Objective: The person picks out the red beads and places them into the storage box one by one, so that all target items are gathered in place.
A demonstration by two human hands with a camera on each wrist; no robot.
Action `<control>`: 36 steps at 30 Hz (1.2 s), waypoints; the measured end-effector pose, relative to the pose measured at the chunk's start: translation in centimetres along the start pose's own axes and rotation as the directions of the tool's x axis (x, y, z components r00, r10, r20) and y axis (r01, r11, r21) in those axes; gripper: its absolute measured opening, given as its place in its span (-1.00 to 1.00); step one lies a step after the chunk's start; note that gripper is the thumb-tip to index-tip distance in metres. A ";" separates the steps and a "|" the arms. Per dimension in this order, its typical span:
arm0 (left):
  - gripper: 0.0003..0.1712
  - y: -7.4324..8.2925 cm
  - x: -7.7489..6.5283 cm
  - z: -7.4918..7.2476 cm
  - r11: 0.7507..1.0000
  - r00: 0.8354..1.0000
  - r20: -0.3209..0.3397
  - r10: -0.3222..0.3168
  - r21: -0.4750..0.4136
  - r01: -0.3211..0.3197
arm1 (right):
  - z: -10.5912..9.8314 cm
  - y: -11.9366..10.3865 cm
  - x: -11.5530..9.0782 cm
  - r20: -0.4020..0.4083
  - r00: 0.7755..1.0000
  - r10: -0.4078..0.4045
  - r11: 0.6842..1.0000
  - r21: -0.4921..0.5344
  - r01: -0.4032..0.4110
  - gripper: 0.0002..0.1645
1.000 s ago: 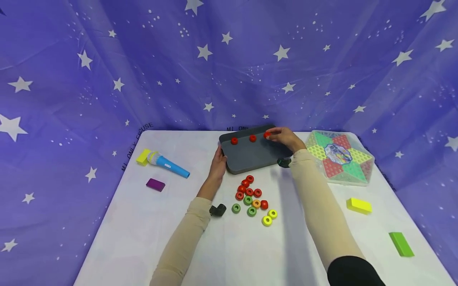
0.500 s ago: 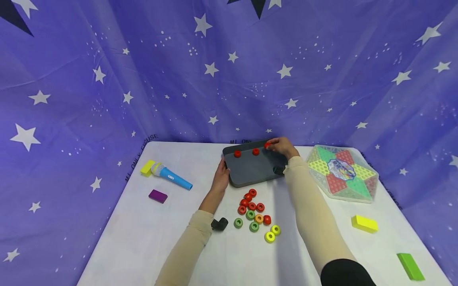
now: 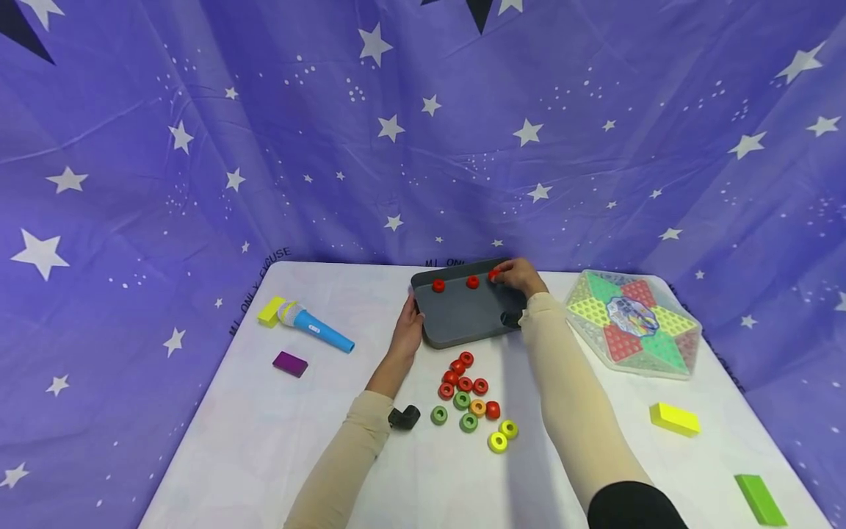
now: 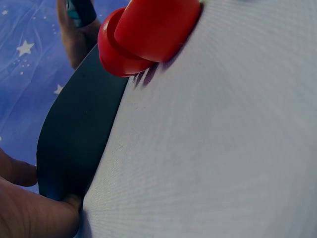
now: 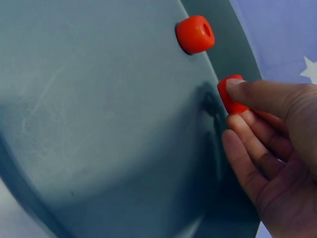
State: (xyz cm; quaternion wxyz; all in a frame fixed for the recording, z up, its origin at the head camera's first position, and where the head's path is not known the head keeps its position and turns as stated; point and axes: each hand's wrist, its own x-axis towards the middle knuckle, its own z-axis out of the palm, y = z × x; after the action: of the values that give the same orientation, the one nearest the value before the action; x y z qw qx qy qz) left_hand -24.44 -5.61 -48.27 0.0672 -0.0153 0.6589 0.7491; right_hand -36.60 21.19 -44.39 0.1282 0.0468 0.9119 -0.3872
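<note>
A dark grey tray (image 3: 463, 319) lies at the far side of the white table. My left hand (image 3: 405, 332) grips its left edge, and in the left wrist view the thumb and fingers are on either side of the tray wall (image 4: 79, 124). Over the tray's far right part, my right hand (image 3: 522, 278) pinches a red bead (image 5: 229, 94) between thumb and fingers, close to the far wall. Two more red beads, a left one (image 3: 438, 286) and a middle one (image 3: 472, 282), sit in a row along that wall.
Several loose red, green, orange and yellow beads (image 3: 462, 400) lie before the tray. A blue toy microphone (image 3: 320, 330), a purple block (image 3: 290, 364) and a yellow block (image 3: 269, 312) are left. Right are a hexagonal box (image 3: 631, 323), another yellow block (image 3: 674, 419) and a green block (image 3: 760, 499).
The head view tilted upward at first. My right hand has since shifted slightly toward me with the red bead still pinched. My left hand stays on the tray's edge.
</note>
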 end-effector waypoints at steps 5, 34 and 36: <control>-0.31 1.1 -0.6 0.0 1.000 1.000 0.029 -0.009 -0.010 0.009 | 0.2 0.1 0.2 -0.015 1.000 0.011 1.000 0.001 -0.011 -0.59; -0.32 -1.6 0.8 -0.1 1.000 0.999 -0.036 -0.002 0.012 0.003 | 1.2 -0.2 0.5 -0.060 0.996 -0.059 0.994 -0.092 0.053 -0.60; -0.32 -1.6 0.9 -0.1 1.000 0.999 -0.035 0.006 0.009 -0.006 | 1.2 -0.3 0.5 -0.065 0.996 -0.053 0.995 -0.087 0.048 -0.60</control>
State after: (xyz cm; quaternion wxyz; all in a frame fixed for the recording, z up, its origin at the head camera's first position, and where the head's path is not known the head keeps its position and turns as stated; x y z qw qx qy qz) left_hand -25.17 -5.40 -49.93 0.0534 -0.0261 0.6633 0.7460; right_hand -36.93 20.10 -45.08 0.0896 0.0312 0.9322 -0.3493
